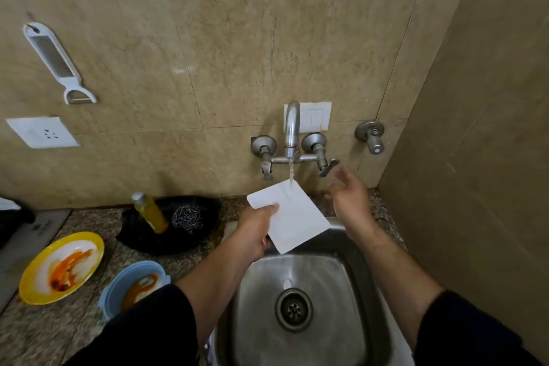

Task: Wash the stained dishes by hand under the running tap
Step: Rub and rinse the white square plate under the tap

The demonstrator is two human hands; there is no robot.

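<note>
A white square plate [297, 218] is held tilted above the steel sink [332, 285], at 12 o'clock from the drain [293, 309]. Its far corner is struck by the stream of water [291, 171] from the tap [292, 125]. The plate's left edge is pinched by the left hand [257, 230], thumb on top and fingers underneath. The right hand [348, 197] is held at 3 o'clock from the plate, fingers loosely spread and holding nothing, just beside the tap's right lever [328, 166]. On the counter [89, 324], at 9 o'clock from the sink, a blue bowl [116, 288] and a yellow plate [95, 242] are seen, both smeared orange. At 10 o'clock, a yellow bottle [150, 212] and a steel scrubber [187, 218] are placed.
</note>
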